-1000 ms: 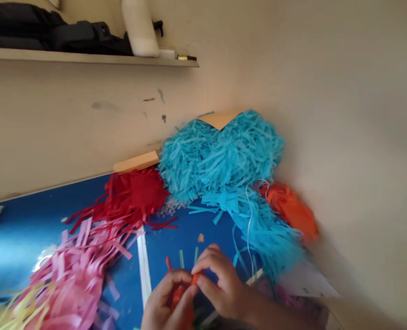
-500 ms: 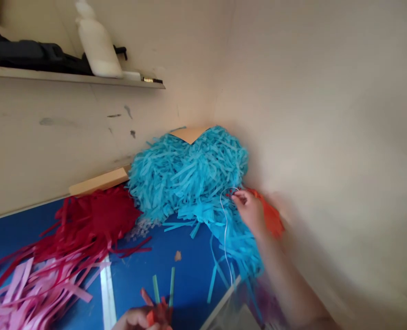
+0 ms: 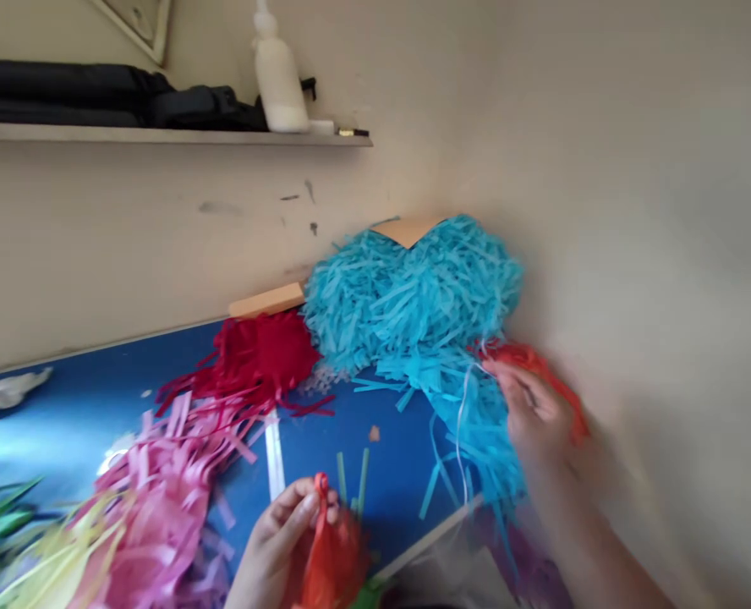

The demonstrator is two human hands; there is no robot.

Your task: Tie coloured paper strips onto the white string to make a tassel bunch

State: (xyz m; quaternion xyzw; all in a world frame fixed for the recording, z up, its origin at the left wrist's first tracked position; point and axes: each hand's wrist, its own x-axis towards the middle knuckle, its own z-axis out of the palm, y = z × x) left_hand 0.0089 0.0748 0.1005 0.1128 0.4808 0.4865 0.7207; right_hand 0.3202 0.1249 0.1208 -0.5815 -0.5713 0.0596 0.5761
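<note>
As the left grip (image 3: 282, 534) holds steady at the bottom middle, the orange tissue tassel (image 3: 330, 562) sits right inside it, its twisted tip poking up between thumb and fingers and its loose body spreading below. On the right, the white string (image 3: 460, 436) rises over the light blue fringe to meet the right grip (image 3: 535, 413). Thumb and fingers are closed together on the tassel's neck in that left grip; over in the right one, fingertips come together at the string's upper end and appear to pinch it. Now around the blue surface (image 3: 318, 427), from the far left: a crumpled white scrap (image 3: 8, 393), green strips (image 3: 1, 518), yellow strips (image 3: 64, 558), then a wide spill of pink fringe (image 3: 166, 507) running up to the red fringe (image 3: 265, 351). Behind the red lies a pale orange block (image 3: 266, 300), close to the wall. Thin pale green strips (image 3: 363, 482) stand up just beyond the left grip. Next comes the big light blue fringe (image 3: 423, 292), heaped in the corner and trailing down toward the right forearm. Farthest right, an orange-red bundle (image 3: 544, 364) peeks out behind the right grip, which blocks part of it from view.
</note>
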